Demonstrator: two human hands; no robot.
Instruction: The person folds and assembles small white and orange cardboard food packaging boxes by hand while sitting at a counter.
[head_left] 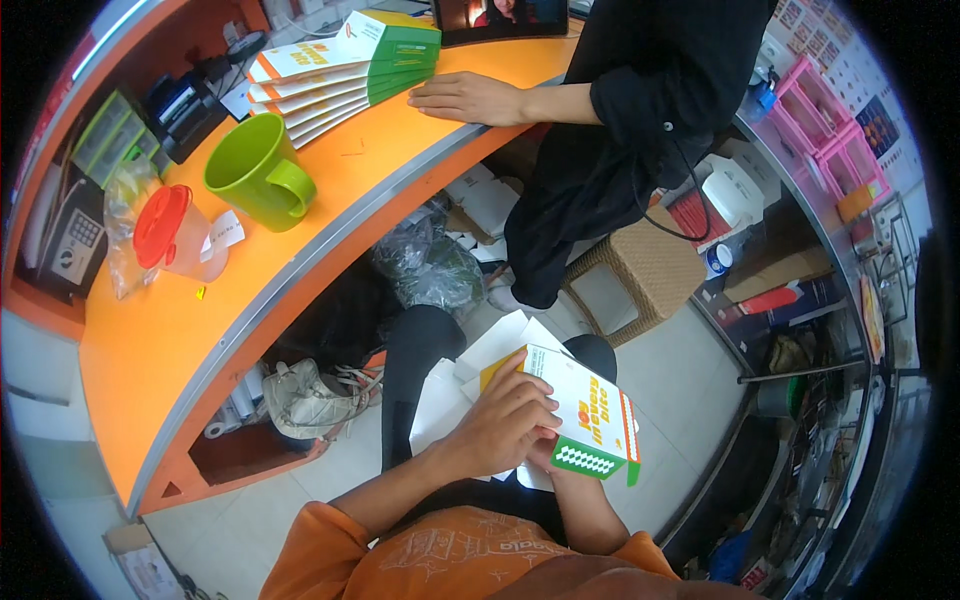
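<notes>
Over my lap is a white, green and yellow cardboard box (590, 405) with printed sides, its near end green with a white pattern and a green flap hanging at the corner. My left hand (505, 420) is closed over the box's left side, fingers lying along the top edge. My right hand (545, 455) grips it from below at the near left corner, most of its fingers hidden by the box. White cardboard (437, 405) lies spread on my thighs behind and left of the box.
On the orange counter (130, 380) stand a green mug (255, 170), a red-lidded plastic container (175, 235) and a fanned stack of similar flat boxes (340, 70). A person's hand (468, 98) rests on the counter. A woven stool (645, 270) stands ahead, right of a plastic bag (430, 260).
</notes>
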